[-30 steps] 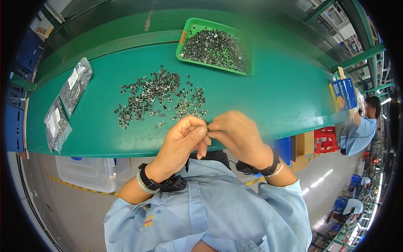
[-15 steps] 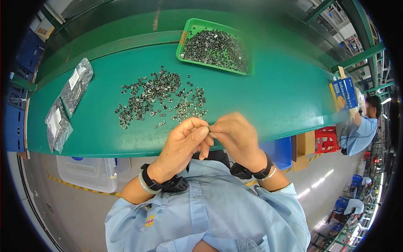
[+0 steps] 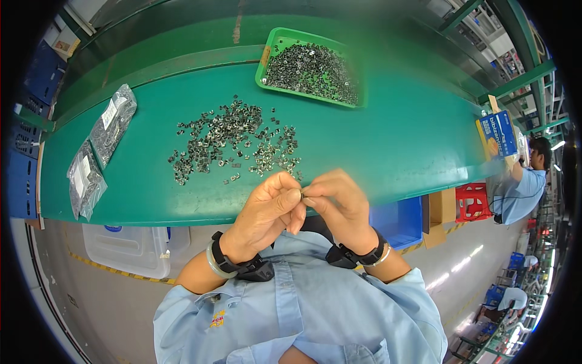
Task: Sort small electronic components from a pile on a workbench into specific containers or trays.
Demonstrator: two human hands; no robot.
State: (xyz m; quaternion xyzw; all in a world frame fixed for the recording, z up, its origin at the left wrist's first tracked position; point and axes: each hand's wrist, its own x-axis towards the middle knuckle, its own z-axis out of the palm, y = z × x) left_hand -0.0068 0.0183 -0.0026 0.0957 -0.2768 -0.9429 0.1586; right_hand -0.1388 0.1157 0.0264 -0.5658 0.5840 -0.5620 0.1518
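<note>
Both hands meet at the table's near edge, fingertips almost touching. Between them is a small dark metal part (image 3: 302,195), mostly covered by the fingers. My left hand (image 3: 271,206) is closed, thumb and forefinger pinching the part from the left. From the right, my right hand (image 3: 342,206) pinches the same part between thumb and fingertips. Just beyond the hands lies a loose pile of small black and silver metal parts (image 3: 224,133), with a shinier group (image 3: 270,156) at its right side. Finer detail of the held part cannot be made out.
A green tray (image 3: 262,71) full of similar parts stands at the back of the green table (image 3: 418,139). Two clear bags of parts (image 3: 112,124) lie at left. A blue bin (image 3: 397,221) and a lidded clear box (image 3: 124,249) are below the edge. A co-worker (image 3: 526,188) is at far right.
My joined hands have come slightly down toward my body, still pinching the small part. The pile, tray and bags stay in place on the table.
</note>
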